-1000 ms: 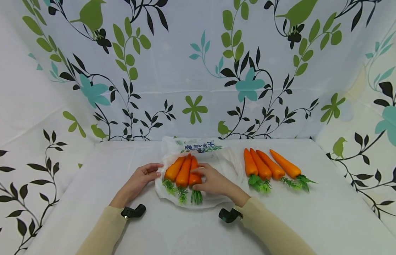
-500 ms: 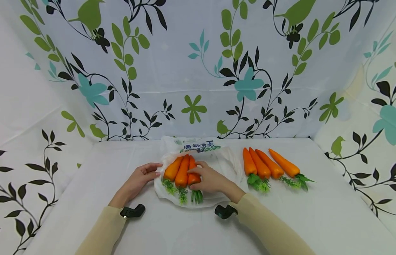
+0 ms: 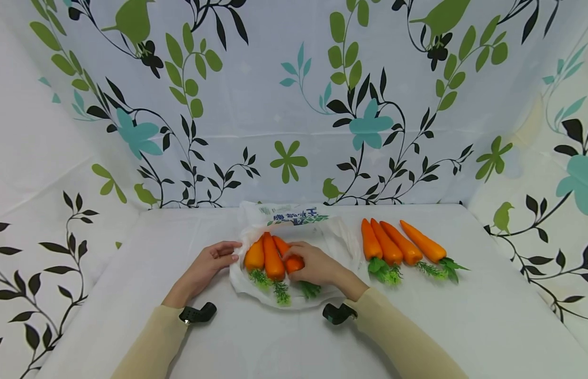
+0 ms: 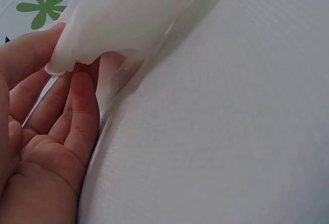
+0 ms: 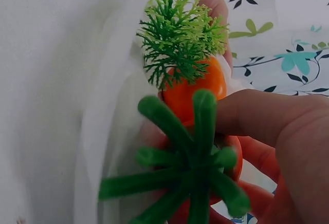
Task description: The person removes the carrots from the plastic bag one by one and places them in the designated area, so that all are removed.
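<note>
A white plastic bag [image 3: 338, 242] with printed lettering lies on the table. My left hand [image 3: 210, 266] pinches its left edge between thumb and fingers; the left wrist view shows the thin film [image 4: 121, 21] in that pinch. Two orange carrots, a left one [image 3: 255, 257] and a middle one [image 3: 273, 260], lie in the bag's mouth with frilly green tops towards me. Beside them, my right hand [image 3: 317, 266] grips a third carrot [image 3: 295, 263], tilted with its tip to the upper left. Thick green stalks [image 5: 195, 167] of this carrot fill the right wrist view's foreground.
Several more carrots [image 3: 390, 250] lie side by side on the white table [image 3: 256, 347], right of the bag, leafy ends towards me. A patterned cloth [image 3: 303, 105] hangs behind the table. Each wrist carries a black camera [image 3: 199, 313].
The carrot in my right hand has turned, its green stalks swinging right. The other two bagged carrots have shifted, their green tops moving slightly right. My left hand stays at the bag's edge.
</note>
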The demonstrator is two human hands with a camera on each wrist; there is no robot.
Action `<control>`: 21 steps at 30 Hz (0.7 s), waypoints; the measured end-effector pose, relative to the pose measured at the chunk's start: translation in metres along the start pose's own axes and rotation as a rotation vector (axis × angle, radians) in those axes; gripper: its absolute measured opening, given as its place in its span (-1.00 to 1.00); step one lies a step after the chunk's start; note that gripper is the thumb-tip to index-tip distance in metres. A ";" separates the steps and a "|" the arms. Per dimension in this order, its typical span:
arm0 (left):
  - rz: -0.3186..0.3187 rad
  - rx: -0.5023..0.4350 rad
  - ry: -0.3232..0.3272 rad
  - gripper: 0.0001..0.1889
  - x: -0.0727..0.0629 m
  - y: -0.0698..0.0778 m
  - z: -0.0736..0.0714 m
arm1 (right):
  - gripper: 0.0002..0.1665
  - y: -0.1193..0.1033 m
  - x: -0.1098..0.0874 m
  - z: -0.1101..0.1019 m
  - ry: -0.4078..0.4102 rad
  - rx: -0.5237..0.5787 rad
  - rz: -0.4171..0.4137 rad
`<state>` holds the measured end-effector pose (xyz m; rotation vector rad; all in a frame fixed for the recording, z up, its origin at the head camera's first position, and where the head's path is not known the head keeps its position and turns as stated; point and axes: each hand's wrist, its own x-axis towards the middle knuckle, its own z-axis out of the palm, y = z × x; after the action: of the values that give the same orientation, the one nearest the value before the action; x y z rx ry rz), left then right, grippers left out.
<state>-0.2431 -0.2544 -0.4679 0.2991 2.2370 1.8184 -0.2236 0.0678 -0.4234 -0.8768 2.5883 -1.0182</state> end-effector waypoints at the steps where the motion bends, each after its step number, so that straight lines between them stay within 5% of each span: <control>1: -0.003 -0.002 0.000 -0.48 0.000 0.000 0.000 | -0.64 0.001 0.000 -0.001 -0.003 0.005 -0.002; 13: -0.008 0.024 -0.001 -0.47 0.001 0.000 -0.001 | -0.60 0.007 -0.007 -0.009 -0.047 0.013 -0.017; 21: -0.016 0.029 0.002 -0.47 0.001 -0.001 -0.001 | -0.57 0.014 -0.009 -0.010 0.008 -0.008 -0.029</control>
<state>-0.2444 -0.2555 -0.4689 0.2847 2.2618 1.7806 -0.2263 0.0868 -0.4253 -0.9162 2.5954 -1.0220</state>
